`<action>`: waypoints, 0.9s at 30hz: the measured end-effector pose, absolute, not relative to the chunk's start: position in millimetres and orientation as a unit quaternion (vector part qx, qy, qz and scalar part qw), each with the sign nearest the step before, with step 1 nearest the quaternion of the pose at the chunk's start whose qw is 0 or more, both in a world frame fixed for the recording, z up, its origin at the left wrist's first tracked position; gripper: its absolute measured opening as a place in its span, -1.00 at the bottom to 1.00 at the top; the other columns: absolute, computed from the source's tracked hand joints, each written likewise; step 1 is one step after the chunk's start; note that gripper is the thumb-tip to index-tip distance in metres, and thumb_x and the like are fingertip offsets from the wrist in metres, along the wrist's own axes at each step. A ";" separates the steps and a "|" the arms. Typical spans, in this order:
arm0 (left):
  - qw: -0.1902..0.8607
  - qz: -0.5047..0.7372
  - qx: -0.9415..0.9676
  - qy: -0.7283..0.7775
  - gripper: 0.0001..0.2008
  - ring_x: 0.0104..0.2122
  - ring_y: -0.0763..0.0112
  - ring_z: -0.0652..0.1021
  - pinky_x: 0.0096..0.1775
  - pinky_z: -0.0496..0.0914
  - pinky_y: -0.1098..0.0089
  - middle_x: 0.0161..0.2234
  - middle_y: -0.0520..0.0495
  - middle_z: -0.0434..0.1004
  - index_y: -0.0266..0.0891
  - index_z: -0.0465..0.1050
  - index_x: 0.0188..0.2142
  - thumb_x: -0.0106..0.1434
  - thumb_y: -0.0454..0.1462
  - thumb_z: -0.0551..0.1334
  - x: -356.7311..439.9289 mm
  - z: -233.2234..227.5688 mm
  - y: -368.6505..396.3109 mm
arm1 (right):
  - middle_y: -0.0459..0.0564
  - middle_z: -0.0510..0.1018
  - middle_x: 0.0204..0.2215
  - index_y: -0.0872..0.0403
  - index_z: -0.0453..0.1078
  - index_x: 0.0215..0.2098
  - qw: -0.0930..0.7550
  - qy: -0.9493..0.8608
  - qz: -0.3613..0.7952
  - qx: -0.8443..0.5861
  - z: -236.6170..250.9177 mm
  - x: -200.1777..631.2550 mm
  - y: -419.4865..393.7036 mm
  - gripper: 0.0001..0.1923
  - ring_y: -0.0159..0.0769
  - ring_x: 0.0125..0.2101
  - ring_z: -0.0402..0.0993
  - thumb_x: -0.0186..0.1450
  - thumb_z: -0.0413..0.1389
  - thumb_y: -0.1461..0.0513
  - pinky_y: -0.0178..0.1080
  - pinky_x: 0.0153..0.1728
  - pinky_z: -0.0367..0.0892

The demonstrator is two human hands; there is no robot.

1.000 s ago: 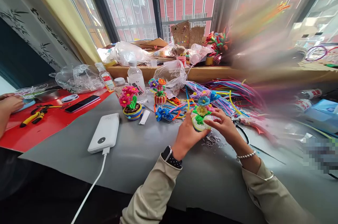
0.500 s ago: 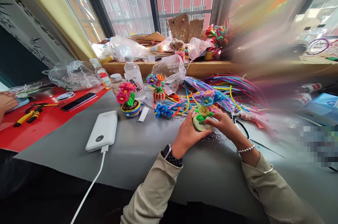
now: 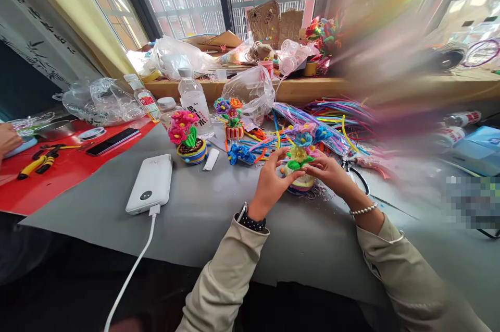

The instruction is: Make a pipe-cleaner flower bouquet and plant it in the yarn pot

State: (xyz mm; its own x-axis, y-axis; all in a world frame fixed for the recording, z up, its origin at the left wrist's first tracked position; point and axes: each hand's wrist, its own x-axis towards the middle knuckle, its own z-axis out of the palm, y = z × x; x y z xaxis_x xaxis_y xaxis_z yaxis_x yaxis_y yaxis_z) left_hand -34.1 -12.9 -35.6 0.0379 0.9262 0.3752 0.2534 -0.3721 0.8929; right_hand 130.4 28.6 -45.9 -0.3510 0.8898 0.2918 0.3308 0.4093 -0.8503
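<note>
Table (image 3: 203, 228): grey sheet over most of it, red mat (image 3: 58, 175) at the far left.
Pipe cleaners (image 3: 332, 123): loose pile behind the hands.
Power bank (image 3: 150, 184): left of the hands, cable plugged in.
Flower pot (image 3: 300, 165): held up half a second ago, it now sits on the table between both hands.
Left hand (image 3: 269, 183): fingers curled on the pot's left side, thumb by the leaves.
Right hand (image 3: 332, 173): fingertips pinch the green stems at its right.
Finished pots (image 3: 187, 139): two stand near the bottle (image 3: 194, 105).
</note>
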 end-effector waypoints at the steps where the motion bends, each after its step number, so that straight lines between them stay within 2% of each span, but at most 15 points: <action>1: 0.332 0.525 0.643 0.448 -0.49 -0.11 0.34 0.42 -0.07 0.32 0.34 -0.10 -0.13 0.37 -0.23 0.21 -0.07 -0.02 -0.21 0.28 -34.2 -35.0 -11.4 | 0.01 0.48 -0.24 -0.02 0.50 -0.33 0.395 -0.736 0.367 -0.410 -46.3 130.2 28.6 -0.73 -0.10 -0.14 0.35 0.08 0.12 0.05 -0.09 -0.13 0.25; 4: 0.342 0.529 0.642 0.436 -0.54 -0.19 0.38 0.47 -0.12 0.34 0.38 -0.22 -0.08 0.44 -0.24 0.22 -0.08 0.01 -0.24 0.26 -33.0 -35.0 -7.7 | 0.01 0.47 -0.24 0.00 0.50 -0.33 0.388 -0.721 0.398 -0.412 -46.9 130.5 28.2 -0.71 -0.13 -0.17 0.36 0.06 0.12 0.04 -0.11 -0.17 0.29; 8: 0.346 0.530 0.640 0.436 -0.57 -0.22 0.40 0.49 -0.12 0.33 0.38 -0.25 -0.04 0.48 -0.23 0.23 -0.09 0.02 -0.26 0.25 -31.6 -36.9 -5.7 | -0.01 0.44 -0.26 0.01 0.49 -0.38 0.388 -0.704 0.423 -0.419 -44.0 134.1 24.3 -0.75 -0.17 -0.16 0.35 0.04 0.16 0.06 -0.14 -0.14 0.30; 15: 0.287 0.504 0.662 0.475 -0.62 -0.22 0.40 0.47 -0.12 0.32 0.36 -0.25 -0.05 0.47 -0.25 0.27 -0.13 0.03 -0.25 0.24 -32.6 -36.8 -4.3 | 0.00 0.28 -0.07 -0.01 0.47 -0.29 0.397 -0.725 0.379 -0.417 -35.2 136.8 17.4 -0.69 -0.16 -0.03 0.23 0.02 0.18 0.06 -0.13 -0.03 0.21; 18: 0.294 0.494 0.662 0.481 -0.56 -0.18 0.38 0.45 -0.10 0.31 0.35 -0.19 -0.07 0.44 -0.22 0.23 -0.09 0.01 -0.24 0.25 -34.2 -38.2 -7.6 | 0.01 0.29 -0.06 -0.03 0.44 -0.23 0.406 -0.740 0.328 -0.425 -35.5 132.3 19.3 -0.63 -0.13 -0.01 0.19 0.01 0.18 0.04 -0.10 -0.03 0.19; 22: 0.357 0.453 0.682 0.451 -0.36 -0.04 0.29 0.36 -0.04 0.27 0.30 -0.01 -0.17 0.29 -0.23 0.10 0.03 -0.04 -0.18 0.28 -35.9 -40.1 -16.9 | 0.00 0.35 -0.13 -0.02 0.47 -0.32 0.409 -0.769 0.263 -0.415 -37.4 128.6 23.4 -0.71 -0.13 -0.02 0.21 0.03 0.17 0.04 -0.06 0.03 0.08; 25: 0.329 0.422 0.717 0.447 -0.31 0.04 0.20 0.27 0.06 0.14 0.23 0.01 -0.19 0.26 -0.26 0.15 0.01 -0.11 -0.14 0.32 -35.6 -40.8 -20.6 | -0.02 0.36 -0.12 -0.04 0.47 -0.33 0.397 -0.785 0.243 -0.408 -38.2 128.6 25.1 -0.74 -0.13 -0.02 0.20 0.04 0.15 0.04 -0.06 0.04 0.06; 27: 0.314 0.416 0.722 0.455 -0.35 0.02 0.20 0.29 0.05 0.15 0.22 -0.01 -0.19 0.28 -0.25 0.17 -0.01 -0.10 -0.14 0.31 -34.8 -41.4 -20.5 | 0.00 0.35 -0.12 -0.04 0.47 -0.30 0.388 -0.794 0.237 -0.403 -38.2 128.6 25.3 -0.71 -0.12 -0.03 0.21 0.04 0.15 0.04 -0.06 0.03 0.07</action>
State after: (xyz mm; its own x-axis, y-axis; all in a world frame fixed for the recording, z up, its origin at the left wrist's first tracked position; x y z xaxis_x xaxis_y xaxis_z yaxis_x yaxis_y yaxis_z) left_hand -34.8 -20.5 -41.4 0.2394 0.9187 0.3142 0.3964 -0.3879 0.8321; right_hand 128.6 25.3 -38.2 -0.3741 0.8243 0.4250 0.4568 0.5626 -0.6891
